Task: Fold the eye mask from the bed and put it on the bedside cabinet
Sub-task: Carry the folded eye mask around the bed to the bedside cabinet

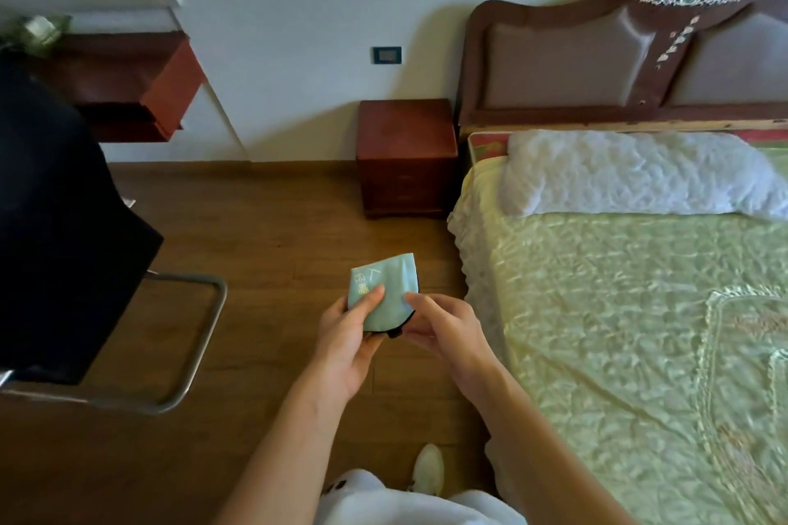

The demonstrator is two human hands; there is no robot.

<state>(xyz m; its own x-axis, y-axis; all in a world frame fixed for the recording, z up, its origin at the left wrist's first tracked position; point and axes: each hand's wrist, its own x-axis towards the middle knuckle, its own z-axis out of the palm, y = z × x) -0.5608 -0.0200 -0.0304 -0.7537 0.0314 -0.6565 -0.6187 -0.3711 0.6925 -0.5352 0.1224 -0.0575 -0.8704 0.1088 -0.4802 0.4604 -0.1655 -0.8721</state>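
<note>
The eye mask (pixel 390 290) is light teal with pale lettering and a black underside, folded over into a small flat packet. My left hand (pixel 347 337) grips it, thumb pressed on its front. My right hand (pixel 443 326) pinches its right lower edge, where a bit of black strap shows. Both hands hold it in the air over the wooden floor, left of the bed (pixel 639 311). The dark red bedside cabinet (pixel 405 128) stands farther ahead against the wall, beside the headboard, its top bare.
A white pillow (pixel 631 170) lies at the head of the bed on a green quilted cover. At the left stands a metal-framed chair (pixel 187 354) draped with dark cloth. A red-brown wall-mounted desk (pixel 140 85) hangs at upper left. My white shoe (pixel 428 467) is below.
</note>
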